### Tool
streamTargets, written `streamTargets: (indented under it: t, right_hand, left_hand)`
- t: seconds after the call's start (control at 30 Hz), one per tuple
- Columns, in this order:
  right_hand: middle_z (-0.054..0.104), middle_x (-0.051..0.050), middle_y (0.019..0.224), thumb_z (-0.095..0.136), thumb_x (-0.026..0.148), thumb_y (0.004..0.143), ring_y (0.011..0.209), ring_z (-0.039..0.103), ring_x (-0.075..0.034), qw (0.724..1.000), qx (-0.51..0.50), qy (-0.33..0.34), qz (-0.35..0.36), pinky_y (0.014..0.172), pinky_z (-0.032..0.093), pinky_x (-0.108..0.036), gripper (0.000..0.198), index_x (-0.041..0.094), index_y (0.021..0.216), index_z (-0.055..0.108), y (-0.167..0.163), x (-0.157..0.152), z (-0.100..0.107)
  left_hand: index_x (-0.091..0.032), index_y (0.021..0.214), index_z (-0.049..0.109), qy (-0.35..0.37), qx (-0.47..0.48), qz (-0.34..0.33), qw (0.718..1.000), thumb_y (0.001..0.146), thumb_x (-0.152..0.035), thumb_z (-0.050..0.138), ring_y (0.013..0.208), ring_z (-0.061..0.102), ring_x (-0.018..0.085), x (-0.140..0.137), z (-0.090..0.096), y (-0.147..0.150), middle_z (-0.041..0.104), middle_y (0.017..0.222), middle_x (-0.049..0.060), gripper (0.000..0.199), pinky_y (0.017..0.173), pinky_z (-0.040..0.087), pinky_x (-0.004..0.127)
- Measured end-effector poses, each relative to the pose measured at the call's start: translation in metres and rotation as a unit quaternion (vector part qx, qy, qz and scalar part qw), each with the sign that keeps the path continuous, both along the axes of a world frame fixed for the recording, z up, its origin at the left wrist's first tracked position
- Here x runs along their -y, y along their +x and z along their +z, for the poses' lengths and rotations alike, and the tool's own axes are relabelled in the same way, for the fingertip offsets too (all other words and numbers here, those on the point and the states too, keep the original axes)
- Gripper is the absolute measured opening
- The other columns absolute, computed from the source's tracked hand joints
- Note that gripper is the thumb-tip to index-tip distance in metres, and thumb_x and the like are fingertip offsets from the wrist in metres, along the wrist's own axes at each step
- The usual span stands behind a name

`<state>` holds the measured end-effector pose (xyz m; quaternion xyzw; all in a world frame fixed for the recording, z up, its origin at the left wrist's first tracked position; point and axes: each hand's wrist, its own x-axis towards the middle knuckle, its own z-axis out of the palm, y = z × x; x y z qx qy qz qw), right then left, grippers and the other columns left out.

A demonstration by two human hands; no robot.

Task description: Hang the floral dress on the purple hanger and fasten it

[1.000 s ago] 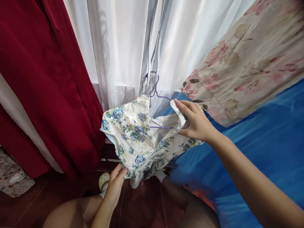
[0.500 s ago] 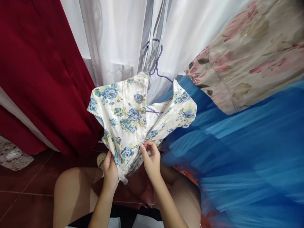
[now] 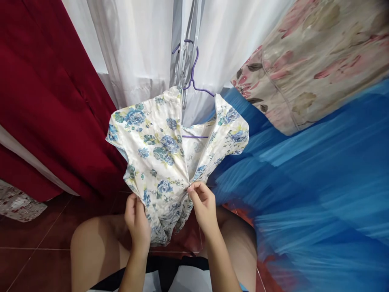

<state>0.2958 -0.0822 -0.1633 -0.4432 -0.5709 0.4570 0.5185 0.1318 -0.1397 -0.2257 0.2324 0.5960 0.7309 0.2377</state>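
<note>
A white dress (image 3: 164, 150) with blue flowers and short sleeves hangs in front of me on a purple wire hanger (image 3: 192, 77). Its neckline is open in a V, through which the hanger's lower bar shows. At the bottom of that V, my right hand (image 3: 204, 205) pinches the cloth edge between thumb and fingers; a tiny bright bit, perhaps a zipper pull, shows at the fingertips. My left hand (image 3: 138, 219) grips the side of the dress at the waist, fingers partly behind the cloth. Below the hands the fabric hangs bunched in folds.
Metal bars (image 3: 190, 36) hold the hanger against white drapery (image 3: 133, 44). Dark red fabric (image 3: 60, 101) hangs at left. Blue tulle (image 3: 313, 190) and a beige floral cloth (image 3: 316, 69) fill the right side. My bent legs (image 3: 94, 243) frame a red tiled floor (image 3: 36, 239).
My right hand has moved slightly right with the pinched cloth edge, and the front looks flatter. My left hand has shifted a little left, spreading the waist.
</note>
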Motion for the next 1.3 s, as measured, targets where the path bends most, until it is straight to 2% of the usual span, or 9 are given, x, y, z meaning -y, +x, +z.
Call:
streamTargets:
  t: [0.1, 0.17, 0.23, 0.3, 0.47, 0.67, 0.77, 1.1, 1.3]
  right_hand:
    - [0.055, 0.0, 0.075, 0.064, 0.033, 0.09, 0.072, 0.049, -0.016, 0.999, -0.017, -0.03, 0.002, 0.067, 0.04, -0.028, 0.017, 0.02, 0.08, 0.06, 0.009, 0.014, 0.002]
    - [0.056, 0.0, 0.074, 0.065, 0.032, 0.09, 0.072, 0.05, -0.016, 0.999, -0.024, -0.038, 0.009, 0.067, 0.04, -0.028, 0.017, 0.02, 0.079, 0.061, 0.01, 0.021, 0.006]
    - [0.057, 0.0, 0.074, 0.065, 0.032, 0.09, 0.071, 0.051, -0.016, 0.998, -0.027, -0.042, 0.028, 0.067, 0.041, -0.028, 0.018, 0.02, 0.078, 0.06, 0.008, 0.025, 0.01]
    - [0.056, 0.0, 0.073, 0.065, 0.031, 0.09, 0.069, 0.05, -0.015, 0.998, -0.023, -0.046, 0.043, 0.067, 0.041, -0.028, 0.018, 0.019, 0.077, 0.06, 0.006, 0.026, 0.015]
    - [0.047, 0.004, 0.062, 0.064, 0.032, 0.091, 0.058, 0.04, -0.011, 0.995, -0.02, -0.073, 0.067, 0.056, 0.032, -0.024, 0.025, 0.018, 0.072, 0.056, 0.009, 0.026, 0.022]
    - [0.055, 0.004, 0.051, 0.069, 0.038, 0.085, 0.045, 0.041, -0.01, 0.986, -0.075, -0.135, 0.063, 0.047, 0.031, -0.023, 0.025, 0.018, 0.072, 0.06, 0.003, 0.023, 0.027]
    - [0.058, 0.003, 0.046, 0.069, 0.037, 0.084, 0.039, 0.036, -0.008, 0.985, -0.08, -0.143, 0.06, 0.043, 0.028, -0.023, 0.024, 0.017, 0.071, 0.064, -0.008, 0.011, 0.044]
    - [0.048, 0.006, 0.039, 0.073, 0.026, 0.07, 0.039, 0.032, -0.007, 0.988, -0.154, 0.015, 0.025, 0.043, 0.022, -0.025, 0.021, 0.017, 0.054, 0.062, -0.047, -0.089, 0.127]
    - [0.044, 0.008, 0.041, 0.07, 0.02, 0.073, 0.04, 0.028, -0.005, 0.976, -0.194, 0.099, 0.008, 0.044, 0.021, -0.024, 0.028, 0.017, 0.05, 0.056, -0.053, -0.118, 0.161]
  left_hand:
    - [-0.021, 0.131, 0.06, 0.009, -0.206, 0.062, 0.977, 0.092, -0.037, 0.063, 0.125, 0.052, 0.028, 0.002, 0.012, 0.003, 0.056, 0.131, 0.011, 0.041, 0.109, 0.04, 0.041]
    - [-0.022, 0.126, 0.063, 0.017, -0.337, -0.02, 0.941, 0.089, -0.03, 0.068, 0.126, 0.05, 0.029, -0.001, 0.022, 0.011, 0.056, 0.13, 0.011, 0.038, 0.112, 0.037, 0.044]
    - [-0.024, 0.118, 0.066, 0.046, -0.388, -0.129, 0.911, 0.088, -0.023, 0.068, 0.12, 0.054, 0.027, -0.007, 0.03, 0.024, 0.061, 0.121, 0.01, 0.03, 0.106, 0.042, 0.042]
    - [-0.023, 0.112, 0.065, 0.079, -0.376, -0.178, 0.906, 0.088, -0.018, 0.066, 0.113, 0.058, 0.025, -0.014, 0.032, 0.039, 0.063, 0.114, 0.009, 0.024, 0.1, 0.047, 0.039]
    - [-0.021, 0.099, 0.061, 0.108, -0.319, -0.168, 0.927, 0.089, -0.015, 0.064, 0.099, 0.063, 0.021, -0.025, 0.027, 0.06, 0.065, 0.098, 0.006, 0.013, 0.089, 0.05, 0.033]
    - [-0.019, 0.089, 0.062, 0.104, -0.289, -0.203, 0.93, 0.09, -0.018, 0.064, 0.078, 0.061, 0.016, -0.025, 0.03, 0.052, 0.062, 0.082, 0.003, 0.003, 0.074, 0.048, 0.026]
    - [-0.018, 0.078, 0.058, 0.091, -0.291, -0.212, 0.929, 0.09, -0.016, 0.063, 0.071, 0.057, 0.014, -0.024, 0.036, 0.041, 0.057, 0.075, 0.001, 0.013, 0.07, 0.045, 0.024]
    - [-0.019, 0.081, 0.056, 0.007, -0.359, -0.29, 0.887, 0.09, -0.015, 0.056, 0.077, 0.06, 0.016, -0.046, 0.042, 0.02, 0.059, 0.082, 0.002, 0.01, 0.074, 0.045, 0.026]
    - [-0.019, 0.078, 0.052, -0.051, -0.427, -0.329, 0.841, 0.084, -0.008, 0.054, 0.074, 0.06, 0.017, -0.052, 0.04, 0.028, 0.059, 0.082, 0.003, 0.013, 0.07, 0.044, 0.027]
